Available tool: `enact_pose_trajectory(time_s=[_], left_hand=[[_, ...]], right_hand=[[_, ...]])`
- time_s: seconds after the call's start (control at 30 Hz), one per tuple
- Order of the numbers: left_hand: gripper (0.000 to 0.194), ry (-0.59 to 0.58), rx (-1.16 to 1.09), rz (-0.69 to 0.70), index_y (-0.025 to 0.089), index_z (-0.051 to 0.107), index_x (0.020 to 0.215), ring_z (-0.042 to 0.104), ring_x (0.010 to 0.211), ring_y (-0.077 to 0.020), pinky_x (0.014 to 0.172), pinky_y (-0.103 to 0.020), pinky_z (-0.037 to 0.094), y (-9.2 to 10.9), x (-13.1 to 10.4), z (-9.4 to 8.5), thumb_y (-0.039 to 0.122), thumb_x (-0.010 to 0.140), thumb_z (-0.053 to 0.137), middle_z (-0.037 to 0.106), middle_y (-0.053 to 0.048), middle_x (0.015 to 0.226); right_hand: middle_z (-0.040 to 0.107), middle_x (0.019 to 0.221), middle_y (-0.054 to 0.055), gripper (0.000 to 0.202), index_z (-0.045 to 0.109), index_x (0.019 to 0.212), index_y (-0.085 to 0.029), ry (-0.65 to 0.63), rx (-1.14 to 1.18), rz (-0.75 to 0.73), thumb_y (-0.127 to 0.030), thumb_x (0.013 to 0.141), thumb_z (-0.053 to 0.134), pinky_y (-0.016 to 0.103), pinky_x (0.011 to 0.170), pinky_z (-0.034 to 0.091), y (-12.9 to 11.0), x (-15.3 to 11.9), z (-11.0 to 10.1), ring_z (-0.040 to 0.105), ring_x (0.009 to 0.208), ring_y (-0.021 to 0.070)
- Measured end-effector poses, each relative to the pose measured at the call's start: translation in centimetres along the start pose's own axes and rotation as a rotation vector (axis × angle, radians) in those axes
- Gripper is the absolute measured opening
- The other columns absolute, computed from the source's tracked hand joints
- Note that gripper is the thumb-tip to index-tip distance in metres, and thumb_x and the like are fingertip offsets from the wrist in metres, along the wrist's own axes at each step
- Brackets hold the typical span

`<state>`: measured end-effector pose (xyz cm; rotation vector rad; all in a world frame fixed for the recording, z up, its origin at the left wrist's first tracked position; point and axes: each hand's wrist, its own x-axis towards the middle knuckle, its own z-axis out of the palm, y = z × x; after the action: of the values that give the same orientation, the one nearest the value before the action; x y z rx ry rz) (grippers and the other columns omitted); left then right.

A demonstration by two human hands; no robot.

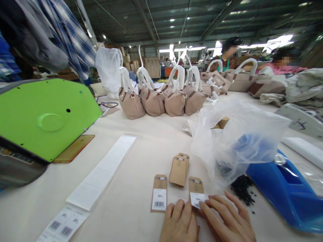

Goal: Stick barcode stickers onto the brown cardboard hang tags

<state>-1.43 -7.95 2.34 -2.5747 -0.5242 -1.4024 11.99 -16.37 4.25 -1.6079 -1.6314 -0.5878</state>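
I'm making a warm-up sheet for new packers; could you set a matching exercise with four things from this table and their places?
Things
1. Upright handbags
2. Blue tray
3. Tag stack
4. Label strip

Places
A. Beside the small black pieces
B. Between the green panel and the tags
C. In a row, farther back
D. Just beyond the two labelled tags

Pairs: 1-C, 2-A, 3-D, 4-B

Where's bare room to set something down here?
The table is bare between the white strip and the stacked tags, up toward the handbags. Another patch lies between the label sheet and left hand. Crowded: the right side, with plastic bag, black pieces and blue tray.
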Motion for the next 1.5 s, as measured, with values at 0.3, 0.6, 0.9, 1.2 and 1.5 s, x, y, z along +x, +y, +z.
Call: enact_pose_trajectory(time_s=[0.3,0.6,0.9,1.2,1.5], left_hand=[[0.033,0.075,0.027,-0.002,0.016,0.065,0.074,0.057,0.076,-0.0163,0.067,-0.033,0.038,-0.06,-0.12,0.70,0.016,0.093,0.039,0.070,-0.001,0.074],[0.031,0.052,0.022,0.006,0.015,0.066,0.077,0.057,0.077,-0.0161,0.067,-0.032,0.038,-0.16,-0.08,0.56,0.012,0.091,0.039,0.070,-0.002,0.076],[0.035,0.044,0.012,-0.003,0.015,0.065,0.076,0.059,0.074,-0.0158,0.066,-0.032,0.038,-0.11,0.15,0.38,0.014,0.094,0.036,0.072,0.000,0.076],[0.036,0.002,0.006,-0.008,0.016,0.065,0.080,0.061,0.075,-0.0157,0.067,-0.032,0.038,-0.20,-0.04,0.16,0.016,0.095,0.033,0.073,0.000,0.079],[0.042,0.014,0.008,-0.016,0.015,0.064,0.079,0.060,0.073,-0.0149,0.066,-0.030,0.038,-0.24,0.31,0.09,0.019,0.098,0.027,0.073,0.001,0.078]], right_hand=[[0.071,0.082,0.002,0.035,0.070,0.091,-0.023,-0.010,-0.018,0.007,-0.031,0.098,0.037,0.035,0.105,0.030,0.27,-0.21,0.48,0.062,0.090,0.0154],[0.070,0.076,0.001,0.037,0.070,0.086,-0.021,-0.009,-0.027,-0.013,-0.028,0.098,0.035,0.033,0.103,0.031,-0.05,0.57,0.62,0.062,0.082,0.0138],[0.069,0.076,0.001,0.036,0.069,0.087,-0.021,-0.018,-0.012,-0.016,-0.026,0.098,0.036,0.033,0.102,0.031,-0.06,0.64,0.56,0.062,0.080,0.0133],[0.069,0.077,0.003,0.037,0.069,0.089,-0.019,-0.012,-0.013,-0.015,-0.025,0.098,0.035,0.034,0.103,0.031,-0.14,0.36,0.63,0.061,0.083,0.0145],[0.070,0.077,0.003,0.038,0.070,0.088,-0.019,0.022,-0.026,-0.026,-0.025,0.099,0.034,0.033,0.104,0.031,-0.08,0.46,0.16,0.062,0.084,0.0144]])
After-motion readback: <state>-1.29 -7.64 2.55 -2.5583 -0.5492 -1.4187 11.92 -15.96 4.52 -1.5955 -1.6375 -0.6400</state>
